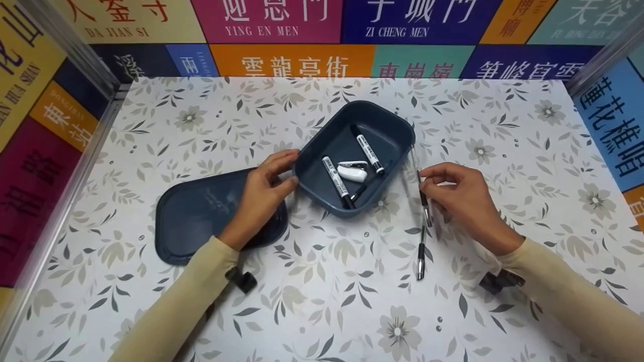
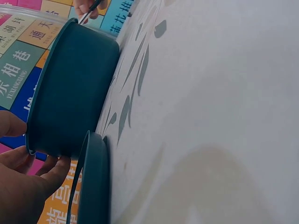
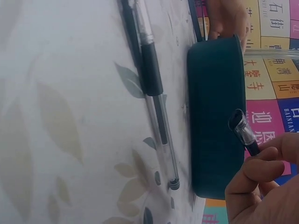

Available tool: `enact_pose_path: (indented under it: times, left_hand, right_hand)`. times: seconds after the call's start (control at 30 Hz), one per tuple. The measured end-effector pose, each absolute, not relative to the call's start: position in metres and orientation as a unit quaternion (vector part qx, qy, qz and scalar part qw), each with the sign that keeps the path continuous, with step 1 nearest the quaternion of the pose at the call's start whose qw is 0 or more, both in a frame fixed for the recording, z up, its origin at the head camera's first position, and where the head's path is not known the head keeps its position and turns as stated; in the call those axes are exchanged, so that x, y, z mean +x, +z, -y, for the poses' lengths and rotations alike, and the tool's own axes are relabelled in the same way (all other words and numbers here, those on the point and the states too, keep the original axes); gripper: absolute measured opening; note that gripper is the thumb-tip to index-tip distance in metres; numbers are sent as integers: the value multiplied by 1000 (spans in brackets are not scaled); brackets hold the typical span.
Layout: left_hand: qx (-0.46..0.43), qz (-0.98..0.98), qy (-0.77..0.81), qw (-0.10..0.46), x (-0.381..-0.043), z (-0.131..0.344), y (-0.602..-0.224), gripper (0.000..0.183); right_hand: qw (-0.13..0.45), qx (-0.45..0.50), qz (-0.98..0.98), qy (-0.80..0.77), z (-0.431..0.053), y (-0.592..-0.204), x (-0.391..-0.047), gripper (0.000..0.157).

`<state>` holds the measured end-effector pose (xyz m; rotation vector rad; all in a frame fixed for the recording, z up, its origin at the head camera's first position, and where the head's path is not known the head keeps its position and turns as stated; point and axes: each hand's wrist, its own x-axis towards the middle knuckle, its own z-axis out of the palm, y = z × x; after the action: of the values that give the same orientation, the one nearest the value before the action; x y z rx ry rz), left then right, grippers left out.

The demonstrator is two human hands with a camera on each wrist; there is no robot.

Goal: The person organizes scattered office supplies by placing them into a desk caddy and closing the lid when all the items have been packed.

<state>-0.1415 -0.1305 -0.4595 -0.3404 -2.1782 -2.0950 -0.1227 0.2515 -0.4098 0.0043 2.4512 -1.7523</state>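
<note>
My left hand point(image 1: 264, 188) holds the left end of a dark blue plastic box point(image 1: 322, 136), fingers and thumb at its rim. Inside the box lie two white-and-black markers point(image 1: 369, 150) point(image 1: 335, 178), a small white object with a metal part point(image 1: 352, 172), perhaps a stapler, and a short dark item, partly hidden. To the right of the box, my right hand point(image 1: 460, 193) pinches a black and clear pen point(image 1: 423, 198). Its far end is by the box's right rim. Another capped pen point(image 1: 421, 259) lies on the table below it.
A dark blue lid point(image 1: 201, 216) lies flat left of the box, partly beneath my left hand and forearm. The table has a floral cover point(image 1: 322, 301). Panels with lettering point(image 1: 282, 25) stand behind the table and along both sides.
</note>
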Motion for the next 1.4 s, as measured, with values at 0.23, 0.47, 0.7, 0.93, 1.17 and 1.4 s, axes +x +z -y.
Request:
enact_pose_path:
  times: [0.23, 0.47, 0.7, 0.93, 1.17, 1.4]
  left_hand:
    - [-113, 721, -682, 48, -142, 130, -458, 48]
    - [-107, 723, -681, 44, -142, 130, -458, 48]
    - [-108, 717, -687, 43, -142, 129, -457, 49]
    - [-103, 718, -687, 43, -140, 130, -457, 49]
    - [-103, 722, -682, 45, -140, 131, -457, 48]
    - [-106, 719, -685, 45, -141, 130, -458, 48]
  right_hand:
    - [65, -10, -803, -593, -244, -404, -129, 26]
    - [67, -11, -794, -604, -235, -402, -135, 27]
    - [67, -16, -796, -601, -230, -401, -139, 28]
    - [62, -33, -793, -606, -224, -397, -143, 25]
    - [63, -43, -788, -611, -219, -392, -149, 24]
    - [65, -42, -782, -618, -214, -390, -155, 24]
